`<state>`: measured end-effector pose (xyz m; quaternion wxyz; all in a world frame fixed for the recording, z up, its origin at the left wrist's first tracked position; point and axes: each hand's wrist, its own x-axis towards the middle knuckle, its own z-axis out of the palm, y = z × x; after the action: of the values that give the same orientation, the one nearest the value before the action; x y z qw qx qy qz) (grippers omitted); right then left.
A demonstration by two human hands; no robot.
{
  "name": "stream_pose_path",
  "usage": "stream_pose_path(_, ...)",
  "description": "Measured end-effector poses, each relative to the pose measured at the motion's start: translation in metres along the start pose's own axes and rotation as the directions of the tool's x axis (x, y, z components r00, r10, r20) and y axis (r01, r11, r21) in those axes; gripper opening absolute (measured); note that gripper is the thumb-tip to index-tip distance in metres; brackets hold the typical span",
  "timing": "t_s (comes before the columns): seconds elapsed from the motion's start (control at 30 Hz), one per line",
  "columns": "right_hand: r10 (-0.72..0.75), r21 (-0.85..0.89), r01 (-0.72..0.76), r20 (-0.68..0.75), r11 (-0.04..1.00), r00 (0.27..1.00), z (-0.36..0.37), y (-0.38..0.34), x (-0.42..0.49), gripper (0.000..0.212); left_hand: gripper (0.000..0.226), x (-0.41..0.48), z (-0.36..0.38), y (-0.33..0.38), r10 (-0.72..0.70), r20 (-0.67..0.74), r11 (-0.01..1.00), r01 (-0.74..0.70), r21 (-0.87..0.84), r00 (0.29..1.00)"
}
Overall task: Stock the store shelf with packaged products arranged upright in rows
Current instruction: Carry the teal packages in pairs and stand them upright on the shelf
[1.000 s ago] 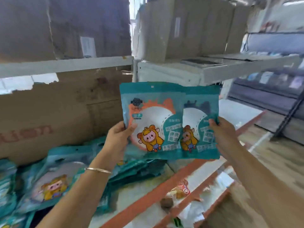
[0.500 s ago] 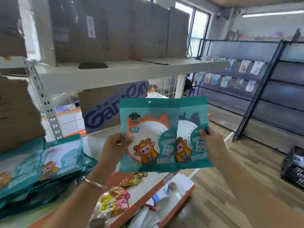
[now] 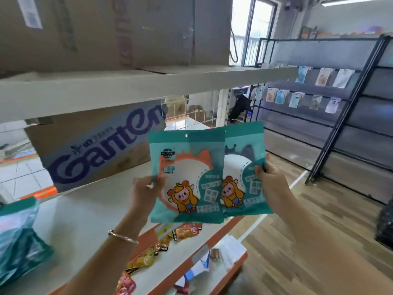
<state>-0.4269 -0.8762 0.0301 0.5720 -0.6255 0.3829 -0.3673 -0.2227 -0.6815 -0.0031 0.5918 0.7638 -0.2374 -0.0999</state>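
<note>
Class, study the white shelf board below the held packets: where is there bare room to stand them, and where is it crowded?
Free: the bare white shelf board between the brown Ganten-printed cardboard box behind, the heap of teal plastic packets at left and the orange front edge. Crowded: the lower shelf, strewn with red and yellow snack sachets and papers.

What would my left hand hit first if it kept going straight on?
Probably the right end of the cardboard box, past the packet your left hand holds; depth is unclear.
</note>
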Motion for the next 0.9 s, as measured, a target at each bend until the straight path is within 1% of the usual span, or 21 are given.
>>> stream_pose_path(0.07,0.002,-0.019,-0.001,0.019,1.000,1.000,-0.008,0.001,0.028,0.019,0.020,0.014,0.017,0.005,0.060,0.027,0.995,-0.062,0.073,0.998)
stream_pose_path(0.13,0.001,-0.025,0.000,0.041,1.000,0.999,-0.015,0.000,0.054,0.021,0.020,0.026,0.032,0.014,0.053,0.054,0.992,-0.059,0.110,0.997)
stream_pose_path(0.17,-0.001,-0.009,0.001,0.050,1.000,0.999,-0.017,0.000,0.068,0.021,0.016,0.034,0.040,0.017,0.036,0.055,0.995,-0.041,0.096,0.998)
stream_pose_path(0.2,-0.003,0.015,0.002,0.059,1.000,0.998,-0.019,-0.001,0.081,0.020,0.012,0.041,0.047,0.019,0.009,0.052,0.999,-0.012,0.048,0.999)
stream_pose_path(0.23,0.001,0.038,-0.003,0.067,0.999,0.998,-0.021,-0.001,0.095,0.020,0.012,0.049,0.054,0.021,-0.019,0.044,1.000,0.019,-0.015,0.999)
stream_pose_path(0.3,0.020,0.068,-0.026,0.083,0.997,0.996,-0.024,-0.001,0.123,0.017,0.020,0.063,0.068,0.023,-0.080,0.023,0.986,0.082,-0.144,0.997)
stream_pose_path(0.33,0.033,0.072,-0.039,0.092,0.997,0.995,-0.027,0.002,0.139,0.016,0.020,0.068,0.076,0.024,-0.103,0.018,0.977,0.105,-0.184,0.994)
stream_pose_path(0.43,0.068,0.046,-0.076,0.143,0.996,0.987,-0.038,0.012,0.189,0.011,0.017,0.078,0.104,0.021,-0.120,0.033,0.966,0.125,-0.228,0.992)
stream_pose_path(0.53,0.098,0.016,-0.103,0.200,0.995,0.975,-0.050,0.021,0.238,0.013,0.020,0.089,0.133,0.019,-0.121,0.016,0.954,0.121,-0.275,0.992)
stream_pose_path(0.67,0.102,0.109,-0.138,0.290,0.984,0.952,-0.062,0.029,0.296,0.016,0.018,0.109,0.173,0.019,-0.147,-0.057,0.929,0.118,-0.352,0.987)
stream_pose_path(0.77,0.112,0.146,-0.169,0.338,0.975,0.935,-0.062,0.032,0.334,0.014,0.018,0.124,0.195,0.019,-0.141,-0.128,0.933,0.089,-0.349,0.982)
stream_pose_path(0.9,0.075,0.132,-0.139,0.405,0.981,0.911,-0.048,0.035,0.377,0.016,0.023,0.151,0.206,0.017,-0.122,-0.166,0.967,0.079,-0.244,0.978)
